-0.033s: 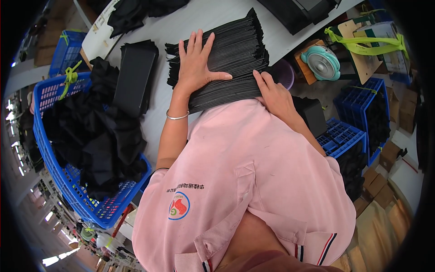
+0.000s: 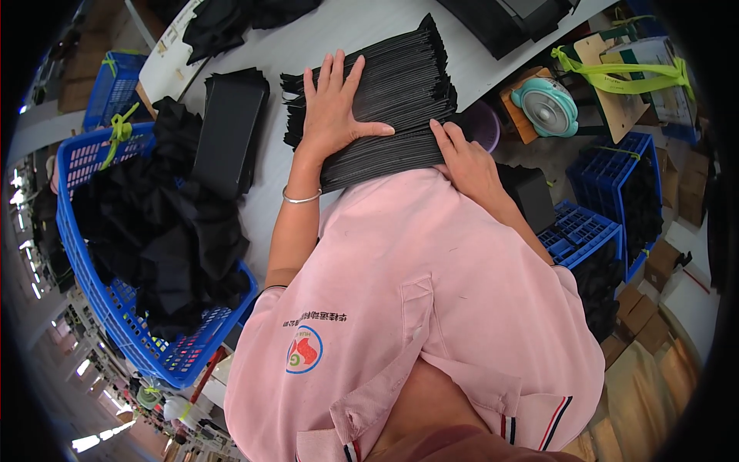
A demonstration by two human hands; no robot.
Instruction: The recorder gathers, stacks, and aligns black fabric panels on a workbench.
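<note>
1. A thick stack of thin black pieces (image 2: 385,88) lies on the pale desk (image 2: 473,65), directly in front of the person, its layers close together and their edges uneven.
2. The left hand (image 2: 332,115) lies on the stack with its fingers spread and the thumb stretched wide toward the right hand. A plain silver-coloured bangle (image 2: 301,199) circles that wrist.
3. The right hand (image 2: 471,165) touches the stack's near right part, its fingers narrow together and partly bent; whether it pinches any pieces, I cannot tell.
4. The pink shirt (image 2: 454,285) carries the clearest writing: a short dark line of printed characters (image 2: 315,319), upside down in this view, on the person's left side.
5. Just beside that line is a round emblem (image 2: 304,350) with a blue ring, red and green shapes and small lettering.
6. Left of the stack, and apart from it, sits another black pile (image 2: 229,127), near a blue basket (image 2: 96,289) heaped with black fabric (image 2: 165,223).
7. Well to the right stands a teal fan (image 2: 548,108), near a yellow-green strap (image 2: 620,71).
</note>
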